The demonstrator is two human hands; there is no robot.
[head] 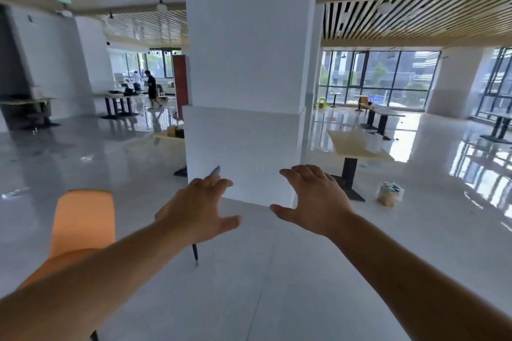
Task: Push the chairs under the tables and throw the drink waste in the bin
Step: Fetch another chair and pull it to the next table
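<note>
1. Orange chair (83,219) stands at lower left on the glossy floor (277,271), its seat partly hidden behind my left forearm.
2. My left hand (199,210) reaches forward, fingers spread and holding nothing; a dark chair leg (195,253) shows just below it.
3. My right hand (315,199) is raised beside it, fingers spread too, empty.
4. Both hands sit before a broad white pillar (249,77).
5. To the right, a wooden-topped table (357,147) stands on a dark pedestal, with a paper bag (388,194) of rubbish on the floor near its base.
6. Two people (151,86) stand far off at left.
</note>
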